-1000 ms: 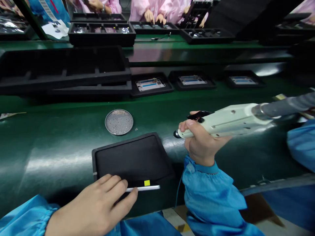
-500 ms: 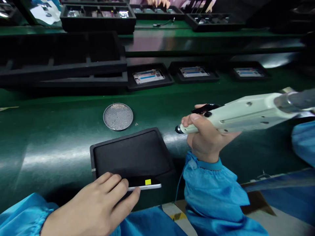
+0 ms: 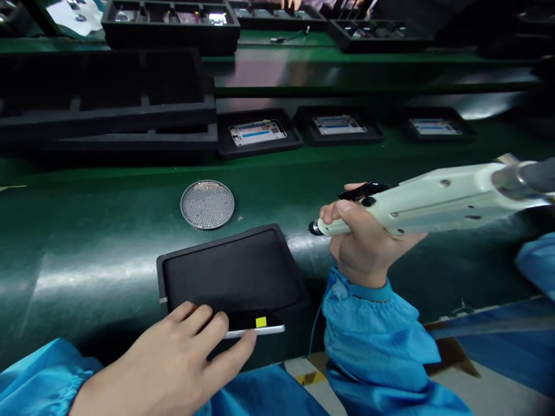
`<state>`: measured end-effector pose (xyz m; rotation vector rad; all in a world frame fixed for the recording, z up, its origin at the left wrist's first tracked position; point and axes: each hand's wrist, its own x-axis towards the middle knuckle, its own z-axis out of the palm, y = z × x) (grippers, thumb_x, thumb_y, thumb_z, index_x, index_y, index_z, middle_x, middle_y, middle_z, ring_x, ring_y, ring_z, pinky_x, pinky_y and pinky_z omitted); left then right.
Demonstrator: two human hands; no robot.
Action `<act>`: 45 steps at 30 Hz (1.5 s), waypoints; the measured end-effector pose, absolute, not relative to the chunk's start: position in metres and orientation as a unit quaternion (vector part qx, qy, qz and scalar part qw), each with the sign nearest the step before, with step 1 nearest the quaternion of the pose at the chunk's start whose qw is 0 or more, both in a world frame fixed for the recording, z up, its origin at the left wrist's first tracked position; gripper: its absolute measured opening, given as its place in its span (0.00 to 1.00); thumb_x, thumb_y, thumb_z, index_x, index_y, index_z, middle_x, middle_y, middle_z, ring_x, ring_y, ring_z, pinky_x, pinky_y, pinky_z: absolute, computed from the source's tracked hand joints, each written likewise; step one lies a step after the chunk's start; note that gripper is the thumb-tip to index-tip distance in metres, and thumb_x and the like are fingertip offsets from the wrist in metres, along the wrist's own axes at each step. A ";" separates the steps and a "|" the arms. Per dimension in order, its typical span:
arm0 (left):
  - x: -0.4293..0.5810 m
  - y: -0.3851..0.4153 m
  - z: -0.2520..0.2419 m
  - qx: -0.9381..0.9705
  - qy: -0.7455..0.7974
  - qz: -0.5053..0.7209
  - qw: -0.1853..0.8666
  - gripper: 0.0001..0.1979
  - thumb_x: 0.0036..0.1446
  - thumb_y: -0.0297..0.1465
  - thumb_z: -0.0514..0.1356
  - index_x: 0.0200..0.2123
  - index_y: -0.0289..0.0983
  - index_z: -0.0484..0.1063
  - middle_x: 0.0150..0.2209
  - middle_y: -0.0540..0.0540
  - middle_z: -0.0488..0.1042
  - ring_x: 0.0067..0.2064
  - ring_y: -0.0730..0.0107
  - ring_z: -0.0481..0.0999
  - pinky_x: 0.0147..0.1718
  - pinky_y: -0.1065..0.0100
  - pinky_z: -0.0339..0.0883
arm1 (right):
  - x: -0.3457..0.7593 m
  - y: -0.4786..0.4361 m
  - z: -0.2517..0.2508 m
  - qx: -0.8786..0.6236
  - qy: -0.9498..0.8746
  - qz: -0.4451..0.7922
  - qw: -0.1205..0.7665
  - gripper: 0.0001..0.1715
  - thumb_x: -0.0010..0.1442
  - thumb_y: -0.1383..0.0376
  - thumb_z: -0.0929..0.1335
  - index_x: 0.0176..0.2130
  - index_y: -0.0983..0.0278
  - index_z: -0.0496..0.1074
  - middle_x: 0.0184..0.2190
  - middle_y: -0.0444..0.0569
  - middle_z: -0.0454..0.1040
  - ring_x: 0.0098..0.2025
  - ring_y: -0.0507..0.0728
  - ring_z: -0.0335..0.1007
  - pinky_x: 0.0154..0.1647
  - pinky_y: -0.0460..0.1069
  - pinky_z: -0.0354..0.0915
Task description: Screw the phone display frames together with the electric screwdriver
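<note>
My left hand (image 3: 191, 352) is closed on a phone (image 3: 272, 330), tilted on edge at the near side of a black tray (image 3: 229, 268). The phone has a silver edge and a yellow sticker on its dark face; the hand hides much of it. Wrapped round the front end of a pale green electric screwdriver (image 3: 437, 199) is my right hand (image 3: 362, 237). The screwdriver's tip points left, above the bench and apart from the phone. A round perforated dish (image 3: 207, 205) with small screws lies beyond the tray, with tiny loose pieces (image 3: 240, 218) beside it.
Open phone bodies in small black trays (image 3: 255, 134) line the back of the green bench (image 3: 95, 231). Large compartment trays (image 3: 104, 124) are stacked at the left. More trays (image 3: 169, 34) stand on the far ledge, where another person's fingers (image 3: 291, 4) show.
My left thumb has slid slightly right along the phone's edge. The screwdriver and my right hand are almost unmoved. The view has shifted a little.
</note>
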<state>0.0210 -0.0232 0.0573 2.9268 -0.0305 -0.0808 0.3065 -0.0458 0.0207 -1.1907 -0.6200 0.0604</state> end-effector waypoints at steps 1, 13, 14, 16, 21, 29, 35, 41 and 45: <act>0.022 -0.023 0.058 0.993 -0.007 -0.039 0.110 0.25 0.64 0.22 0.50 0.63 0.36 0.61 0.40 0.39 0.75 0.38 0.50 0.77 0.30 0.52 0.77 | 0.307 -0.046 0.021 -0.552 -0.289 0.027 0.781 0.10 0.44 0.68 0.73 0.29 0.62 0.70 0.23 0.39 0.70 0.16 0.51 0.65 0.17 0.50 0.63; 0.020 -0.002 0.061 0.979 0.053 0.015 0.199 0.23 0.65 0.18 0.45 0.59 0.32 0.64 0.45 0.37 0.77 0.38 0.59 0.80 0.34 0.60 0.77 | 0.310 -0.049 0.026 -0.599 -0.295 0.055 0.743 0.16 0.48 0.64 0.74 0.39 0.63 0.72 0.20 0.38 0.67 0.19 0.53 0.67 0.21 0.50 0.65; 0.020 0.005 0.062 0.965 0.072 0.012 0.251 0.21 0.66 0.19 0.45 0.58 0.33 0.66 0.46 0.39 0.77 0.38 0.62 0.80 0.35 0.63 0.77 | 0.313 -0.048 0.025 -0.611 -0.292 0.055 0.734 0.18 0.49 0.63 0.74 0.41 0.63 0.72 0.20 0.38 0.68 0.19 0.53 0.68 0.22 0.50 0.66; 0.020 0.017 0.066 0.928 0.097 0.019 0.360 0.16 0.69 0.23 0.48 0.55 0.37 0.69 0.46 0.44 0.77 0.40 0.67 0.79 0.36 0.69 0.75 | 0.322 -0.047 0.023 -0.636 -0.289 0.045 0.714 0.20 0.49 0.61 0.75 0.41 0.62 0.70 0.24 0.39 0.70 0.22 0.53 0.71 0.27 0.51 0.69; 0.020 0.039 0.077 0.860 0.122 0.115 0.481 0.09 0.68 0.27 0.55 0.44 0.40 0.76 0.40 0.50 0.79 0.37 0.75 0.78 0.35 0.76 0.70 | 0.328 -0.059 0.027 -0.644 -0.320 -0.034 0.694 0.26 0.44 0.61 0.76 0.42 0.61 0.67 0.38 0.46 0.73 0.40 0.56 0.74 0.46 0.58 0.72; 0.009 0.046 0.108 0.833 0.114 0.098 0.533 0.08 0.64 0.25 0.58 0.39 0.40 0.78 0.33 0.55 0.79 0.32 0.81 0.77 0.30 0.81 0.66 | 0.234 -0.103 0.096 -0.543 -0.683 0.223 0.436 0.19 0.60 0.67 0.67 0.52 0.58 0.69 0.39 0.49 0.78 0.38 0.55 0.77 0.35 0.48 0.75; 0.000 0.045 0.116 0.825 0.097 0.101 0.548 0.10 0.64 0.24 0.58 0.39 0.40 0.78 0.33 0.53 0.78 0.31 0.80 0.76 0.29 0.80 0.65 | 0.215 -0.082 0.113 -0.536 -0.686 0.271 0.411 0.01 0.59 0.67 0.70 0.34 0.60 0.74 0.23 0.44 0.77 0.21 0.49 0.70 0.22 0.44 0.66; -0.007 0.045 0.113 0.828 0.091 0.124 0.540 0.09 0.64 0.24 0.58 0.39 0.40 0.78 0.32 0.54 0.77 0.30 0.81 0.75 0.28 0.80 0.63 | 0.210 -0.080 0.113 -0.536 -0.669 0.293 0.423 0.03 0.57 0.66 0.70 0.32 0.61 0.76 0.20 0.45 0.75 0.19 0.49 0.67 0.21 0.44 0.65; -0.007 0.045 0.112 0.832 0.088 0.120 0.535 0.09 0.64 0.24 0.58 0.38 0.40 0.77 0.32 0.55 0.77 0.29 0.81 0.75 0.28 0.79 0.63 | 0.207 -0.078 0.114 -0.521 -0.673 0.298 0.434 0.05 0.57 0.67 0.69 0.30 0.62 0.76 0.19 0.44 0.73 0.18 0.48 0.65 0.19 0.43 0.63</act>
